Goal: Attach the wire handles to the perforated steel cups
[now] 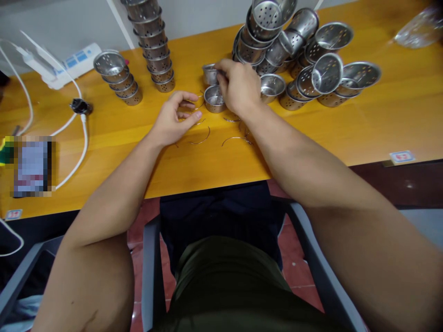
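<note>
My right hand (pixel 238 87) is closed on a small perforated steel cup (pixel 209 74) at the middle of the yellow table (pixel 380 120). Just in front of it stands another small steel cup (pixel 213 99), upright and open. My left hand (pixel 175 117) rests on the table to the left of that cup, fingers curled with thumb and forefinger close to thin wire handles (pixel 200 138) lying on the wood. Whether it pinches one I cannot tell. More curved wire handles (pixel 235 139) lie under my right wrist.
A loose heap of perforated steel cups (pixel 301 50) fills the back right. Two nested stacks of cups (pixel 119 76) (pixel 154 41) stand at the back left. A white power strip (pixel 65 64) and white cable (pixel 81 147) lie far left. A clear bag (pixel 420 27) sits far right.
</note>
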The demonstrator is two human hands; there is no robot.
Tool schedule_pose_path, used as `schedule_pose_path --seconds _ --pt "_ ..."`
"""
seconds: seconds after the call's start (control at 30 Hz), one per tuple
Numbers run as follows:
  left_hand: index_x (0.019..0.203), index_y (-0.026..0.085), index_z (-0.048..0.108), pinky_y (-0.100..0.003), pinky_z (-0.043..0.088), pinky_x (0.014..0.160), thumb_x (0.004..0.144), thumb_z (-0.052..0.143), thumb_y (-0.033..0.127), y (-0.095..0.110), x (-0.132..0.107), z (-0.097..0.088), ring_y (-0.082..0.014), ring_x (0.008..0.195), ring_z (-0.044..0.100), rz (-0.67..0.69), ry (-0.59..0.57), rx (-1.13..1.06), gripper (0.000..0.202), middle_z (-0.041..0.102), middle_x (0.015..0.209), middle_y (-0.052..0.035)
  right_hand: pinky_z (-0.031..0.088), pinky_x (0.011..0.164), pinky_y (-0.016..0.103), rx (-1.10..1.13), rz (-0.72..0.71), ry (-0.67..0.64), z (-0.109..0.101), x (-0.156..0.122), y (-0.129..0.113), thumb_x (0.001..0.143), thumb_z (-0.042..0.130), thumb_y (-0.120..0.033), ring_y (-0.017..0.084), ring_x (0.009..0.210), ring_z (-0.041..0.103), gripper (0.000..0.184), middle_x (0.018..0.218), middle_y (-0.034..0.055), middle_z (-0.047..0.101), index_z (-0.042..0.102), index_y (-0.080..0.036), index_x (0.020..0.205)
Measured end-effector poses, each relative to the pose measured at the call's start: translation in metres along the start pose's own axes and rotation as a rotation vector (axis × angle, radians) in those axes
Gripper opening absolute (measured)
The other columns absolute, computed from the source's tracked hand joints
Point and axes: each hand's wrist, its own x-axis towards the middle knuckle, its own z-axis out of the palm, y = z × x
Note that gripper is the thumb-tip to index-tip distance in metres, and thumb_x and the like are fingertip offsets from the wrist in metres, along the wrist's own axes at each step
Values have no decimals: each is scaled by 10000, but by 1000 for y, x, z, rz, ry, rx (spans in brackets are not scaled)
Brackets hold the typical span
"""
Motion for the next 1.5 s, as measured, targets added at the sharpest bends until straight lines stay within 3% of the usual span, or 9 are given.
schedule_pose_path --seconds 0.17,0.37,0.5,0.63,0.87,1.07,1.17,1.3,1.5 --pt "1373 300 831 -569 822 1003 1080 1015 652 -13 3 -1 -416 1341 861 -18 22 1 493 833 1526 -189 594 918 584 -71 -8 10 2 1 3 1079 669 -865 386 983 685 404 1058 -3 935 858 -554 1256" --pt "1390 318 824 -555 818 1013 1042 1053 635 -17 3 -3 -413 1357 859 5 -3 -6 523 822 1548 -177 630 931 627 90 -119 22 -9 0 2 1043 772 -847 442 1054 702 217 790 3 801 793 -632 1069" --pt "1391 306 826 -559 825 1017 1057 1046 606 -5 0 -2 -424 1383 861 0 16 7 499 838 1555 -182 617 1036 631 14 -83 -102 -13 -2 3 1050 761 -798 413 1131 725 259 1172 -8 950 810 -546 1088" --pt "1362 307 834 -550 830 998 1024 1061 590 -8 3 -3 -424 1381 857 -19 43 12 496 849 1562 -176 575 1027 587 25 -34 -197 -18 -4 1 852 905 -747 402 1077 681 304 1053 32 932 750 -511 963" --pt "1556 407 762 -596 848 999 893 1179 561 -10 7 1 -438 1379 858 -42 68 -46 798 825 1651 -141 621 971 411 284 -103 -270 -31 -16 -30 1023 858 -315 235 957 643 136 1127 31 852 729 -329 1065" --pt "1587 383 734 -707 714 1336 758 1257 745 18 4 0 -504 1530 800 99 62 23 1045 833 1609 -129 640 629 486 627 -35 -421 -3 -23 -35 968 975 -750 287 685 741 505 953 -24 819 763 -413 1278" --pt "1523 415 714 -753 661 1327 802 1174 910 10 9 -9 -520 1503 785 145 149 46 988 846 1514 -106 709 761 519 540 -70 -474 -12 -20 -30 1044 866 -802 347 887 856 509 1091 31 908 821 -421 1378" --pt "1654 468 610 -765 588 1365 963 1012 1012 -17 16 -22 -444 1586 695 242 219 48 967 800 1568 -39 706 979 485 341 -250 -675 -30 -21 -29 1076 846 -554 331 1109 873 465 1382 135 938 875 -244 1422" --pt "1571 555 698 -848 613 1267 872 1089 888 -33 21 -25 -534 1489 739 248 265 58 867 846 1518 -33 692 1089 514 -97 -344 -802 -27 -33 -49 1109 888 -276 412 1261 877 195 1406 144 927 937 -264 1297"
